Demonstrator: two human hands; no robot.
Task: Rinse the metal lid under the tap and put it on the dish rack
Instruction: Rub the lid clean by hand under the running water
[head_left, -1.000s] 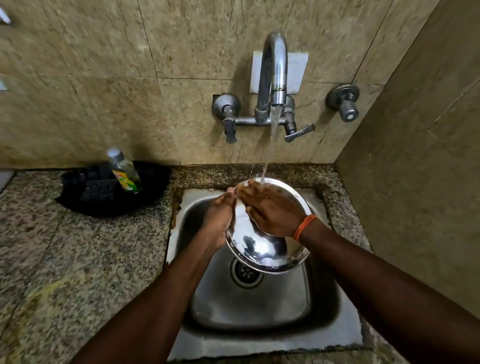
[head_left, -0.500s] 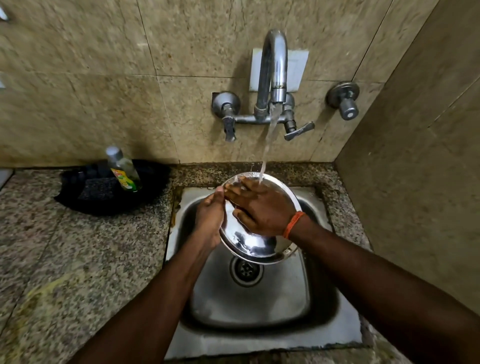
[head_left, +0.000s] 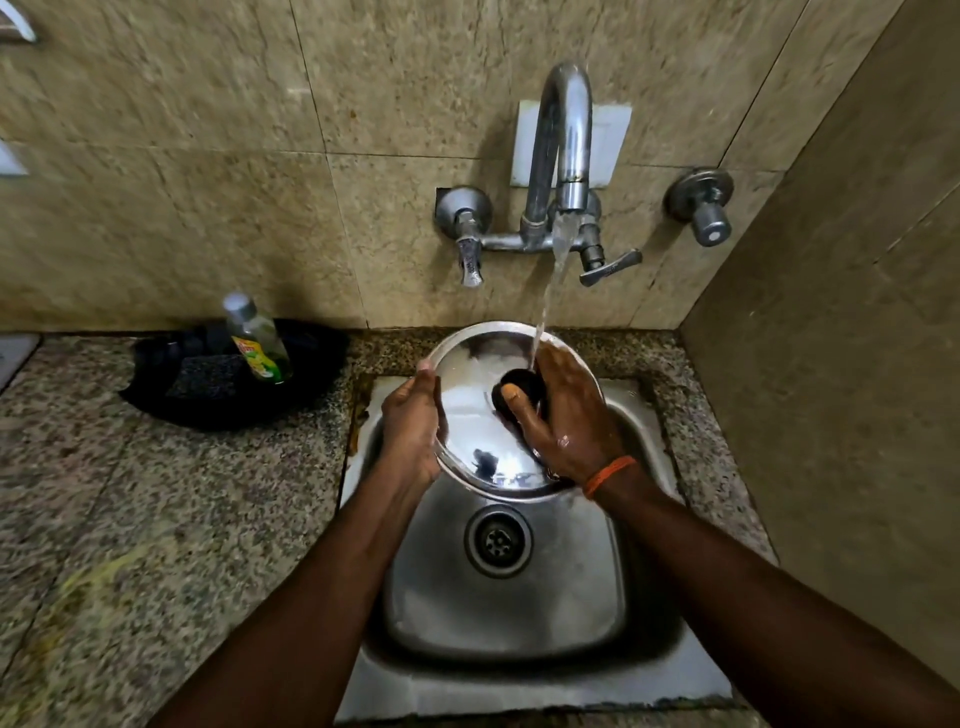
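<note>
A round shiny metal lid (head_left: 475, 415) with a black knob (head_left: 519, 387) is held tilted over the steel sink (head_left: 519, 597), top side facing me. My left hand (head_left: 410, 431) grips its left rim. My right hand (head_left: 566, 421) is wrapped around the knob, thumb on top. Water runs from the wall tap (head_left: 563, 140) and lands on the lid at the knob and my right fingers. No dish rack is in view.
A black tray (head_left: 171, 400) on the granite counter (head_left: 156, 519) at the left holds a clear dish-soap bottle (head_left: 257, 338) and a dark scrub pad (head_left: 208, 374). Tap levers (head_left: 608, 265) and a separate valve (head_left: 706, 205) stick out of the tiled wall. A wall closes the right side.
The lid has been turned over: its inner side faced me before, now the knob side does. My right hand moved from rubbing the inside onto the knob. The lid rose slightly toward the tap.
</note>
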